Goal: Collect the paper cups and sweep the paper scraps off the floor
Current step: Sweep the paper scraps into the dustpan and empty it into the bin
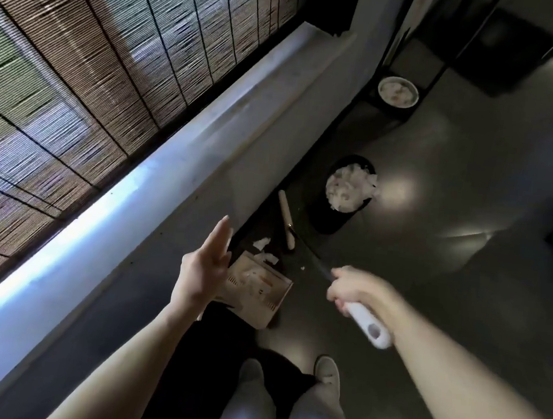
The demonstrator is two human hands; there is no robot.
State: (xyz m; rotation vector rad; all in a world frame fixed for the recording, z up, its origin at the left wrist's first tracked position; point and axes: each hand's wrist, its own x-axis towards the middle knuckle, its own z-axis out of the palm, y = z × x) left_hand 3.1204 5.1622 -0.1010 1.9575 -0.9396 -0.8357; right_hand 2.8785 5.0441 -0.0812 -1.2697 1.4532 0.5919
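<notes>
— Dark grey polished floor [431, 277] runs beside a pale ledge [153, 196] under a woven bamboo blind [97, 54]. What's closest?

— Two pale shoes [328, 368], then the hands. The left hand [206, 266] hovers with fingers straight, holding nothing, over the edge of a beige plastic dustpan [272, 299] lying on the floor. The right hand [355, 292] is wrapped round a white plastic handle [370, 326]. A thin dark shaft [311, 257] runs from it towards the floor.

— And the litter?

— Some white paper scraps [265, 254] lie at the dustpan's mouth, and a few are already inside it. Just beyond is a cream stick [286, 217]; I can't tell whether it joins the shaft. Farther on, a black bin [325, 218] is heaped with white scraps. Farthest, on a low dark frame [387, 112], sits a round white paper cup [400, 103] with something pale inside.

— How will they handle?

— The scraps look feather-light and limp. Hard strokes would probably scatter them, so short, low strokes into the pan should work better. The pan seems light enough to skid, so steady it by its back edge. The cup is likely light and easily crushed: take it gently by the side wall under the rim and keep it upright.
</notes>
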